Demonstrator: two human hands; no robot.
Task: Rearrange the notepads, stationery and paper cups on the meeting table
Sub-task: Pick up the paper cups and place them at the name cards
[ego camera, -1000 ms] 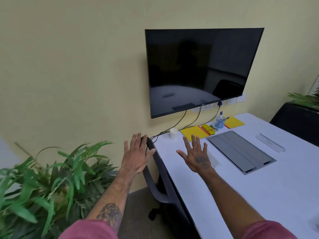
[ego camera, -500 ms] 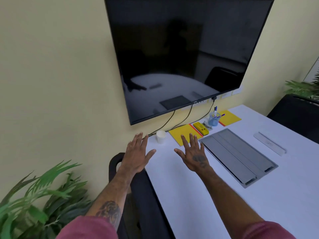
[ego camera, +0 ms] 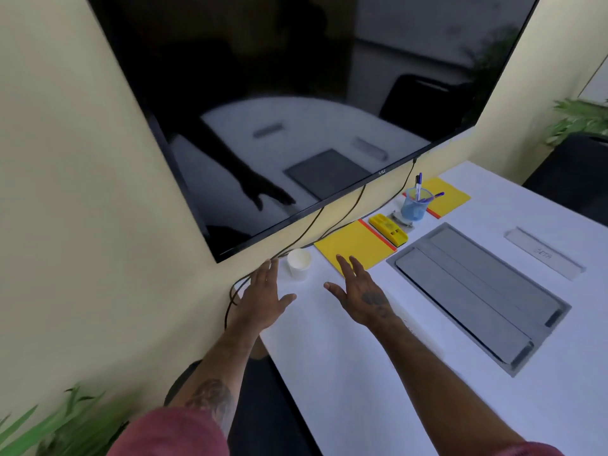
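Head cam here, and honestly I'd say this job is barely started. Both hands are out over the desk [ego camera: 362, 383] with nothing in them. My left hand [ego camera: 263, 299] is flat with the fingers straight and the thumb out, and my right hand [ego camera: 362, 299] is the same, fingers spread.

Everything I'm meant to sort sits in a row along the desk's far edge, under the TV [ego camera: 296, 93]. The paper cup [ego camera: 299, 264] stands upright nearest the far left corner, just beside my left fingertips and apart from them as far as I can tell. Next along that edge is a yellow notepad [ego camera: 357, 245] with a red strip down one side. My right fingertips reach over its near corner, but I can't tell if they touch it. After that comes a small yellow stationery piece [ego camera: 388, 229] (stapler maybe, too small to call), then the blue pen holder [ego camera: 415, 209], then a second yellow notepad [ego camera: 445, 194] partly behind the holder.

My read: nothing is picked up and the whole rearranging is left to do. I only see the one cup.

Containers: the pen holder is see-through blue and has a few pens [ego camera: 418, 184] with purple caps, one upright and the rest leaning right. The paper cup shows only white inside, so it looks empty to me. The grey hatch [ego camera: 477, 291] set into the desk is closed, so no idea what's in it.
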